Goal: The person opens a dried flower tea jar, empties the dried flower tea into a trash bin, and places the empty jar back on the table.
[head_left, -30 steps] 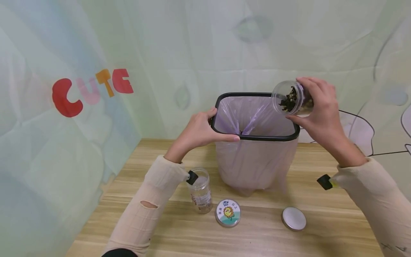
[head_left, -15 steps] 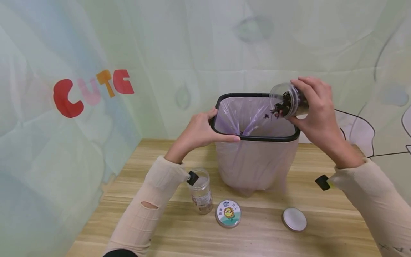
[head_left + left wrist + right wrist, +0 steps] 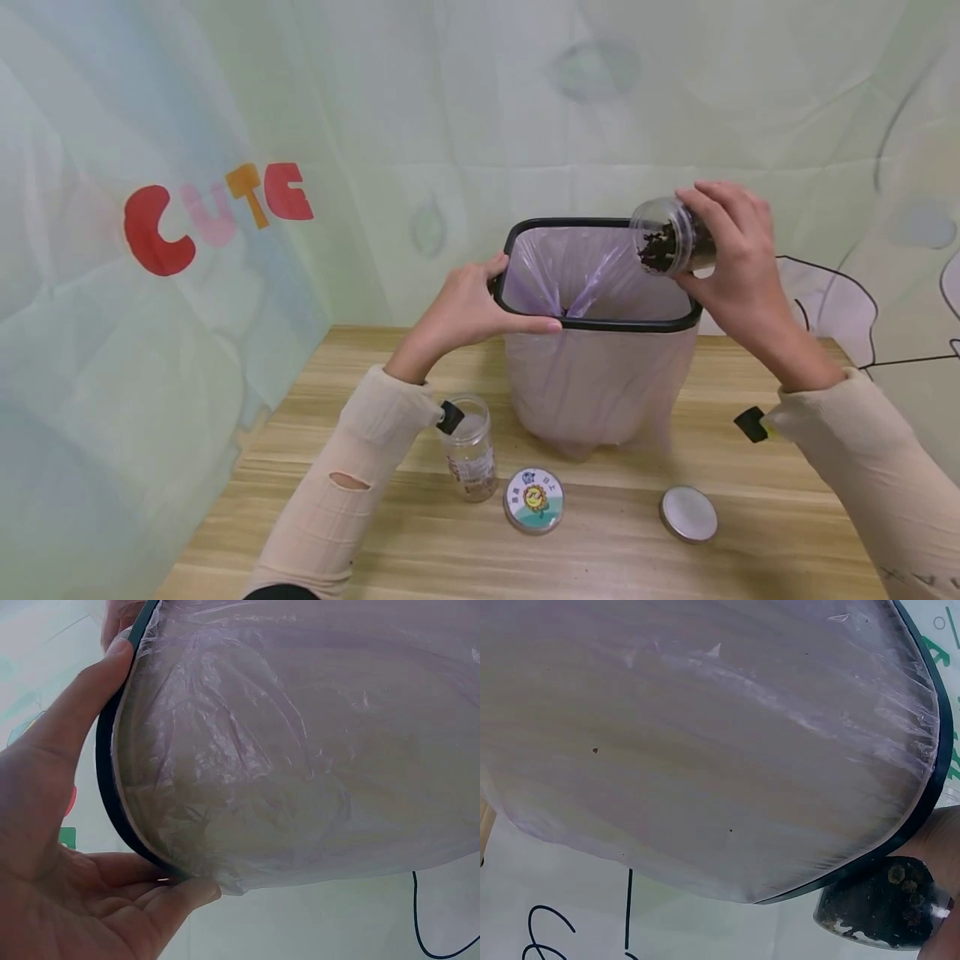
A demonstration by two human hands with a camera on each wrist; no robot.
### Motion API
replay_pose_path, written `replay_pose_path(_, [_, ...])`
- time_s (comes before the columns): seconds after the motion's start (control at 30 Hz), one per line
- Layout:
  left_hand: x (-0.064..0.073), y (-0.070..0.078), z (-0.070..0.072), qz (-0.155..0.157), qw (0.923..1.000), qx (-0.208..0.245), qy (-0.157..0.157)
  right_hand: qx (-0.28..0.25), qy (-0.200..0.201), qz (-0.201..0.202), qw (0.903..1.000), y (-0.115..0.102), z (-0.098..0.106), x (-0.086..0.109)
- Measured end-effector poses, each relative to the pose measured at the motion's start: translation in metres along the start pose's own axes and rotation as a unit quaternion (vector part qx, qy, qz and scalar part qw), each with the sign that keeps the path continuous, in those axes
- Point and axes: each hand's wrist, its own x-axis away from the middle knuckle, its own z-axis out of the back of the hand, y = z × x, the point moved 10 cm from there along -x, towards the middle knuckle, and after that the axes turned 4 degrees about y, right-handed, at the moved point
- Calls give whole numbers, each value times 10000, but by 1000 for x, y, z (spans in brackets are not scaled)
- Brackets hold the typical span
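My left hand [image 3: 468,310] grips the left corner of a trash bin's black rim [image 3: 630,325], thumb along the front edge. In the left wrist view its fingers [image 3: 169,907] curl round that rim. The bin is lined with a thin lilac bag [image 3: 600,383]. Over the bin's right side, my right hand [image 3: 738,250] holds a clear jar [image 3: 684,233] tipped sideways, mouth toward the left. Dark dried leaf-like bits [image 3: 657,248] lie bunched at its mouth. The right wrist view shows the jar's dark-filled base [image 3: 885,904] beyond the rim; most of that hand is hidden.
A second clear jar [image 3: 472,458], lidless and labelled, stands on the wooden table [image 3: 600,567] left of the bin. In front lie a round lid with a sunflower picture [image 3: 534,500] and a plain silvery lid [image 3: 688,514]. A printed cloth [image 3: 450,108] hangs behind.
My right hand has brought the jar slightly left and tipped it further. Half a second ago some dark bits were falling from its mouth; none are seen falling now. The left hand stayed put.
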Motion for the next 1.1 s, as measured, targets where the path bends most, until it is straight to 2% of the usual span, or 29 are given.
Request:
replay_pose_path(0.23, [1,2,0,-64,10000,14,1,117,42,110,9999,-3,-1,0])
replay_pose_path(0.43, [2,0,0,28,10000,-46,-39,363,91,258,9990,-8,-1,0])
replay_pose_path(0.63, [2,-1,1,100,9999,-122,-44,339,173,262,9989,-10,-1,1])
replay_pose_path(1.1, [1,-2,1,145,9998,-135,-49,676,87,470,9966,-16,-6,2])
